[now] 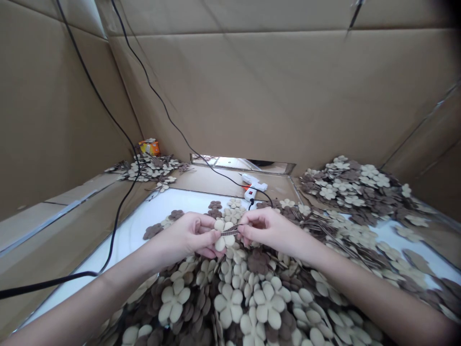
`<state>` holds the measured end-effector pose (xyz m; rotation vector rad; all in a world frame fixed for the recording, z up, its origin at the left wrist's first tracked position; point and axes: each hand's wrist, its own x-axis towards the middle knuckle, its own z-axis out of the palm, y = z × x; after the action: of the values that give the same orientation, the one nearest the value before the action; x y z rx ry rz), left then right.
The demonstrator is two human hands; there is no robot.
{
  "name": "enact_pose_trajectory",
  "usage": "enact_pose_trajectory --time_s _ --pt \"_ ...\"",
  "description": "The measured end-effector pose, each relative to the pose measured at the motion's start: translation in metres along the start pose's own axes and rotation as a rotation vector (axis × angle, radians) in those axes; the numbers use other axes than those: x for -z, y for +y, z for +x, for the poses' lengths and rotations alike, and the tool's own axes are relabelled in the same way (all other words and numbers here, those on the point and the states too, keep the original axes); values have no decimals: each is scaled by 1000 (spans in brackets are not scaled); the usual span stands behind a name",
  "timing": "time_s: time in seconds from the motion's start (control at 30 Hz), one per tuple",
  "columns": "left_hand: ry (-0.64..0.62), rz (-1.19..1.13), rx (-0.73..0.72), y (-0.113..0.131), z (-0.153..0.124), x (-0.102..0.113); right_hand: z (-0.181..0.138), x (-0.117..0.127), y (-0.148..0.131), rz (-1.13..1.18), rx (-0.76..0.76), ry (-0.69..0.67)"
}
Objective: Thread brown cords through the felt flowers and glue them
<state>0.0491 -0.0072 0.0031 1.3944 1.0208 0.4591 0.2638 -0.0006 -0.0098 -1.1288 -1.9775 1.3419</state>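
Note:
In the middle of the head view, my left hand is closed on a cream flower cutout, its thumb pressed on the near side. A thin brown ribbon with light stitching crosses the face of this flower. Fingertips of my right hand pinch the ribbon's right end. Beneath both hands spreads a big heap of cream and brown flower cutouts. Just beyond the hands, a white glue gun with an orange trigger lies on its side, a black cord attached.
Cardboard walls enclose the white work surface. More flower piles stand at back right and back left, the latter beside an orange packet. Black cables hang across the left side. A slot opens in the back wall.

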Motion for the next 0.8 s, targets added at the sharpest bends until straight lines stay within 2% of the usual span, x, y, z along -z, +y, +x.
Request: enact_pose_trajectory --time_s 0.37,0.63,0.8 --pt "5 -16 -9 -3 1 0 0 0 0 -2 7 -8" --pt "-50 -31 -30 -3 0 1 0 -1 2 -17 9 -12" --pt "-87 -10 6 -2 -1 0 -1 0 5 -60 18 -11"
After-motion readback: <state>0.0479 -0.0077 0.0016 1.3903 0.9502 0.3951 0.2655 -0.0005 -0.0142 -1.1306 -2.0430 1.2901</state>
